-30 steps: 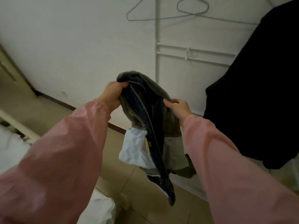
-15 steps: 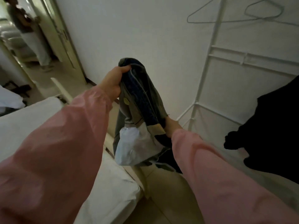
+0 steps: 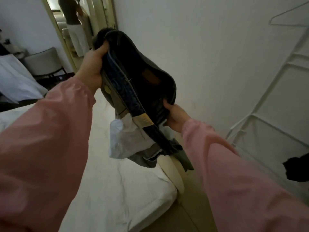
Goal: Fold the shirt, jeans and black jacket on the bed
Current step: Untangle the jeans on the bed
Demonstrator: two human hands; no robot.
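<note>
Head view: the jeans [image 3: 138, 84] are held up in the air between both hands, above the near corner of the bed [image 3: 117, 190].
Jeans: dark denim is bunched at the waistband, and a white pocket lining [image 3: 123, 139] is left hanging below.
Left hand [image 3: 92, 66]: the upper end of the waistband is gripped, with the fingers curled round the cloth and the thumb pressed on top.
Right hand [image 3: 175, 117]: the lower end is gripped, with the fingers curled under the denim.
Sleeves: pink cloth is worn on both arms.
Bed: it is covered with a creased white sheet.
Rack [image 3: 267, 97]: a white frame is set against the right wall; a wire hanger [image 3: 292, 15] is seen above it.
Black jacket [image 3: 296, 169]: only a dark patch is seen at the right edge, beside the rack.
Background: a chair [image 3: 43, 62] and a standing person [image 3: 71, 12] are seen far behind.
</note>
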